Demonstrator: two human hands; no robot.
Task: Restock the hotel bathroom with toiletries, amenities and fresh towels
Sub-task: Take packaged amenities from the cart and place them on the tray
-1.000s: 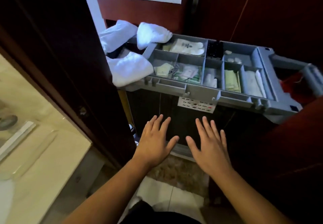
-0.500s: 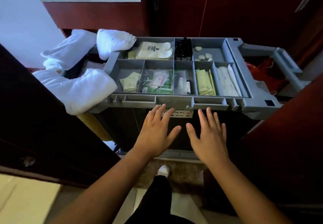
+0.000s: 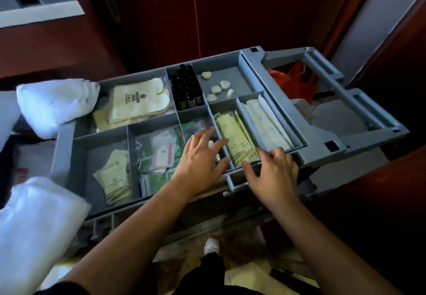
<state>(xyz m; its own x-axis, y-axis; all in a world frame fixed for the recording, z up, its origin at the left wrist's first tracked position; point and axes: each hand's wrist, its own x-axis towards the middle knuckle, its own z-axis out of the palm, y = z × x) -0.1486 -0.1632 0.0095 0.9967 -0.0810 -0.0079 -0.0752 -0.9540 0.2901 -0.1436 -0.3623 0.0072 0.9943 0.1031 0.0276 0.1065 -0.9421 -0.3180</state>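
A grey housekeeping cart tray [image 3: 251, 71] with several compartments fills the middle of the head view. My left hand [image 3: 202, 158] hovers with spread fingers over the middle front compartment, holding nothing. My right hand [image 3: 272, 175] is at the tray's front rim, its fingers bent over the edge beside the pale green sachets [image 3: 237, 138]. Other compartments hold packed slippers [image 3: 138, 101], small dark bottles [image 3: 186, 87], round soaps [image 3: 216, 89], long white packets [image 3: 265, 122] and mixed clear packets [image 3: 159, 151]. White towels [image 3: 53, 103] lie at the tray's left.
A second white towel [image 3: 34, 225] lies at the lower left over the cart's side. A red bag [image 3: 292, 80] sits behind the cart handle [image 3: 322, 64]. Dark red wooden doors [image 3: 230, 13] stand behind the cart. My shoe [image 3: 211, 246] is on the floor below.
I have stepped closer and the view now looks down on the tray. Both hands rose from in front of the cart's side to the tray, the left one over its compartments.
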